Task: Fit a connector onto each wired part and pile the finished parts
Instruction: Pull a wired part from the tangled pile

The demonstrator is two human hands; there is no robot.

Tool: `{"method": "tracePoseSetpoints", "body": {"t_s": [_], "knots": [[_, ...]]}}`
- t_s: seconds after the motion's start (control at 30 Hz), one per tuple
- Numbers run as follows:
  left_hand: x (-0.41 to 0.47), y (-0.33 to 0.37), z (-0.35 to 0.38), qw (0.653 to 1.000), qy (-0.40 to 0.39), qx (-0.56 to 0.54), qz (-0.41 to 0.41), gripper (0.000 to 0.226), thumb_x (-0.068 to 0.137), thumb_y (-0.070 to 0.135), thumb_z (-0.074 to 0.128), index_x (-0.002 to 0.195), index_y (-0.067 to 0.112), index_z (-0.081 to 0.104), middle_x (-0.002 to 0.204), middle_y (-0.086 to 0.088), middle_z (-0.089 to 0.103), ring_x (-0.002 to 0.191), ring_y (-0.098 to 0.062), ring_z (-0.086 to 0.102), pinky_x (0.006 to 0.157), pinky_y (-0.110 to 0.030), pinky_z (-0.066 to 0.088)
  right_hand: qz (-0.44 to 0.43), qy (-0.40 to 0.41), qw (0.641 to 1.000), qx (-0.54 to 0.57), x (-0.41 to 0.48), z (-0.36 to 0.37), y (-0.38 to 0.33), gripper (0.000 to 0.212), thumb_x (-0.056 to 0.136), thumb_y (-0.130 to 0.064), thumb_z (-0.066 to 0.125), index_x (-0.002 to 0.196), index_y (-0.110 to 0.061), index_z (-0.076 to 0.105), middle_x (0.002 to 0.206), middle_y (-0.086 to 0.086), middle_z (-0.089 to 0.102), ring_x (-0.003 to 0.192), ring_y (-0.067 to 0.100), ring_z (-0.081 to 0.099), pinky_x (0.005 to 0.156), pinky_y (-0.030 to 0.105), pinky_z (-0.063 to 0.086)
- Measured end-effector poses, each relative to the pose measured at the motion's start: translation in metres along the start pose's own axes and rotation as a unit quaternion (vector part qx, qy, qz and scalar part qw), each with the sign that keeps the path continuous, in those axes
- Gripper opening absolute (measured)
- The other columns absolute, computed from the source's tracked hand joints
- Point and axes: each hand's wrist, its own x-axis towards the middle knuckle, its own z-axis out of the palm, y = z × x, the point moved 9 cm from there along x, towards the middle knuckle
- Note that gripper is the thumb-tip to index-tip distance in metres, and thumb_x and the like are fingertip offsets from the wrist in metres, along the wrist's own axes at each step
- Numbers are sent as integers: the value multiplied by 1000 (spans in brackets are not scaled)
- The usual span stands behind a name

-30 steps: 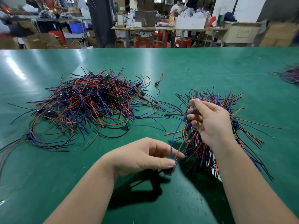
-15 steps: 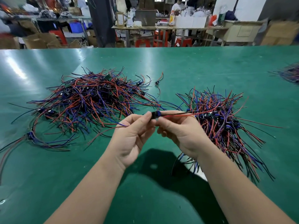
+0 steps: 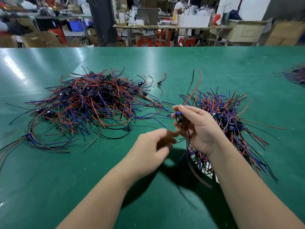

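- Two hands, left hand [image 3: 153, 146] and right hand [image 3: 199, 128], both bare from fingertips to wrists.
- Behind the left hand, a bare left forearm [image 3: 102, 192], uncovered all the way to the bottom edge of view.
- Behind the right hand, a bare right forearm [image 3: 244, 187], likewise uncovered down to the lower right corner.
- Short nail just visible on a right-hand fingertip [image 3: 181, 106].
- Left-hand outline soft and blurred, finger details too smeared to tell.
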Motion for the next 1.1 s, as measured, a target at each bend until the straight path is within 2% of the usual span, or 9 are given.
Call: {"method": "tracePoseSetpoints", "body": {"t_s": [0.07, 0.17, 0.33, 0.53, 0.67, 0.8, 0.9, 1.0, 1.1], "knots": [[1, -9, -9, 983, 64, -159, -71, 5, 89, 19, 65, 92, 17, 69, 83, -3, 74, 77, -16, 71, 75, -30, 58, 8, -6, 999, -32, 1, -1, 2, 15, 66, -26, 68, 71, -15, 77, 70, 3, 71, 57, 10, 63, 50, 18, 46], [1, -20, -8, 931, 88, -327, -133, 28, 72, 36, 66, 82, 11, 71, 73, -7, 73, 64, -17, 70, 59, -24, 57, 23, -26, 994, -101, 0, 4, 11, 22, 60, -31, 73, 73, -14, 77, 73, 2, 70, 69, 12, 60, 63, 22, 41], [-3, -23, -4, 930, 85, -311, -177, 14, 76, 18, 72, 66, 9, 69, 59, -7, 66, 50, -11, 62, 49, -19, 52, 21, 5, 990, -142, -3, 5, 15, 20, 61, -28, 73, 69, -10, 75, 68, 5, 64, 60, 10, 50, 51, 17, 38], [-24, -21, 37, 931, -191, -209, -233, 20, 78, 14, 77, 60, 14, 68, 60, -4, 66, 51, -11, 62, 51, -19, 51, -19, 149, 988, -42, 1, -42, -11, 9, 86, -8, 65, 82, 0, 66, 58, 2, 64, 45, 4, 49, 41, 13, 40], [-30, -23, 40, 928, -239, -159, -237, 16, 77, 21, 79, 65, 17, 69, 61, -1, 65, 53, -9, 61, 54, -18, 51, -42, 162, 983, -81, 1, -46, -14, 13, 89, -10, 64, 78, -3, 65, 56, 1, 62, 41, 3, 48, 40, 13, 39], [-21, -27, 27, 938, -170, -177, -246, 18, 76, 24, 79, 63, 14, 70, 64, -7, 67, 55, -13, 63, 53, -20, 52, -73, 182, 977, -78, 2, -45, -18, 7, 94, -15, 58, 97, -9, 60, 81, 3, 64, 46, 6, 57, 44, 15, 45], [-8, -31, 4, 937, -27, -252, -242, 23, 69, 33, 74, 66, 10, 69, 62, -7, 69, 53, -11, 65, 50, -19, 52, -65, 105, 975, -185, 4, -28, -12, 33, 93, -22, 59, 123, -20, 45, 100, 2, 59, 59, 11, 63, 53, 20, 49], [-4, -41, -18, 921, 87, -298, -234, 26, 75, 31, 67, 74, 6, 67, 63, -7, 70, 51, -12, 65, 48, -20, 54, -72, -53, 950, -298, -2, 12, 4, 26, 83, -16, 71, 107, -25, 64, 88, -2, 66, 62, 13, 60, 57, 23, 49], [-1, -41, -21, 934, 82, -277, -211, 27, 90, 26, 57, 80, 5, 70, 69, -8, 70, 53, -13, 65, 49, -21, 53, -144, -54, 904, -399, -6, 25, 2, 23, 74, -13, 80, 91, -27, 72, 79, -5, 71, 60, 10, 53, 62, 24, 49]]}}
